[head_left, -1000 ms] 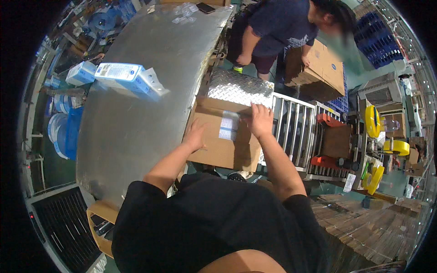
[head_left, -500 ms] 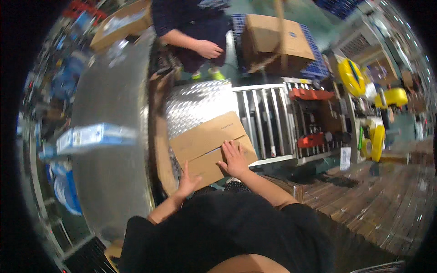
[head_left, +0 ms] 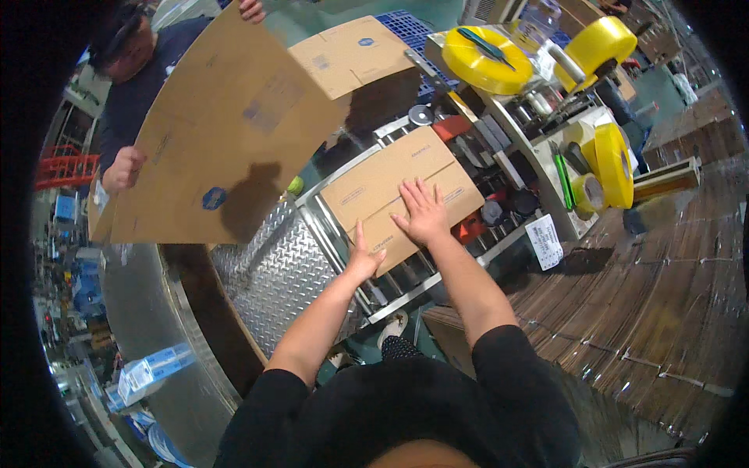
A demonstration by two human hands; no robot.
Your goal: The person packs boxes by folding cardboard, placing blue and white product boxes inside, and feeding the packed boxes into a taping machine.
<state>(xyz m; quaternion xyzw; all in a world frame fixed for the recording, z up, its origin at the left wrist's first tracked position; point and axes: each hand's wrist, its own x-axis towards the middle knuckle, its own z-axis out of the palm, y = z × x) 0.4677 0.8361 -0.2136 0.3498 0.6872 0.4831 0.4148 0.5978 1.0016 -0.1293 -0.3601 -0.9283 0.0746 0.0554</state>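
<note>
A closed cardboard box (head_left: 367, 183) lies on the metal rollers of a carton-taping machine (head_left: 499, 156), its top flaps meeting along a middle seam. My right hand (head_left: 424, 214) rests flat on the box top near the seam, fingers spread. At the box's near left corner, my left hand (head_left: 363, 259) presses with its thumb and fingers apart. The far right end of the box sits between the machine's red and black side parts. The box's underside is hidden.
A co-worker at the far left holds a large flat cardboard sheet (head_left: 211, 132). Yellow tape rolls (head_left: 488, 61) sit on the machine. Diamond-plate metal (head_left: 269, 273) borders the rollers. Stacked flat cartons (head_left: 624, 312) fill the right. A blue-white box (head_left: 154, 374) is at left.
Both my hands have slid the box rightward from the diamond plate onto the rollers and into the machine. My view has turned right. The co-worker now holds up a large cardboard sheet.
</note>
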